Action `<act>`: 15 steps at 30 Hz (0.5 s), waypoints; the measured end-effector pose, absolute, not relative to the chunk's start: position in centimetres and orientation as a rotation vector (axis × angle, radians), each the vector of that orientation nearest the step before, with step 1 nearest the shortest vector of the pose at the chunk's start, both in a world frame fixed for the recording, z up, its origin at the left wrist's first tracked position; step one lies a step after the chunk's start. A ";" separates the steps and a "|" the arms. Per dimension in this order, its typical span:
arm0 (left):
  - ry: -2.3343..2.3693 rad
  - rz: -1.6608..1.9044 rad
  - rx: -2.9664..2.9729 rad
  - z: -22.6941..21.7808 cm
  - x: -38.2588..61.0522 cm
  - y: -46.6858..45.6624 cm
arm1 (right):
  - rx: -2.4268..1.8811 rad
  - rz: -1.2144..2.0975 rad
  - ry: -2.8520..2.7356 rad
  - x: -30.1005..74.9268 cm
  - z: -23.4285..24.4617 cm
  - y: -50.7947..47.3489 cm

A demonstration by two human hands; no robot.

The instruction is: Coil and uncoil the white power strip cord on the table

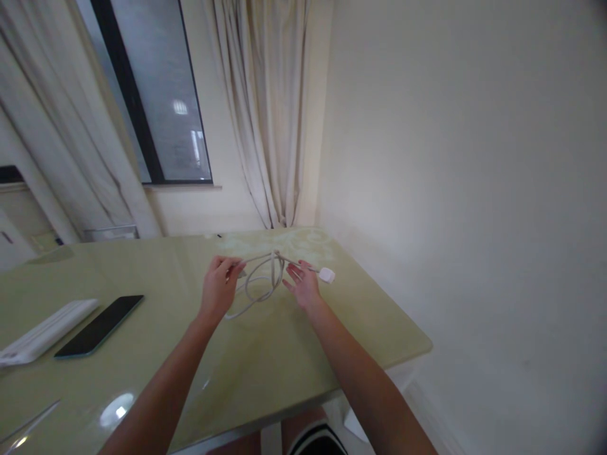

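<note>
Betw. L grip [222,279] & R grip [306,287]: looped cable [273,270], plug [327,275] past R.

Was a glossy greenish table [265,373], bore a long white object [50,332], held a dark slab [99,327] just beside it, carried a slim item [47,411] nearer

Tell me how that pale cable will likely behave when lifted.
The cable is probably floppy, since it bends in loose loops between the hands. Those loops cross and bunch, so it may snag on itself. The blocky white plug could make its end swing.
</note>
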State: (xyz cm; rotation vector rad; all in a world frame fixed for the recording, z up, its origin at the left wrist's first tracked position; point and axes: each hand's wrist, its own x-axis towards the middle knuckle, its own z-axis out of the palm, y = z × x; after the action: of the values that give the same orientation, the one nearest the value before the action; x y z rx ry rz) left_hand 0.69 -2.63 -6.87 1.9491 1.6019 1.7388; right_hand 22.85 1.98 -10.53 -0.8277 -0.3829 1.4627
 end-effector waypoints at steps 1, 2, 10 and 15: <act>1.580 1.741 1.926 -7.1 0.5 -2.3 | -0.821 1.477 -0.374 22.1 -10.6 2.4; 1.567 1.735 1.920 -7.4 0.3 -2.0 | -0.814 1.483 -0.369 21.5 -10.8 2.9; 1.571 1.729 1.862 -11.8 -0.4 -1.0 | -0.841 1.423 -0.426 19.7 -13.3 3.2; 1.839 1.661 2.009 -12.8 -0.8 -1.2 | -0.851 1.389 -0.427 20.1 -14.4 2.9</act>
State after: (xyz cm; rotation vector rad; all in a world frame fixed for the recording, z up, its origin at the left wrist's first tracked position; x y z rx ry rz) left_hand -0.80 -1.23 -12.80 2.0095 1.8394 1.6612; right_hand 20.06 2.92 -14.44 -0.8510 -0.4269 1.3891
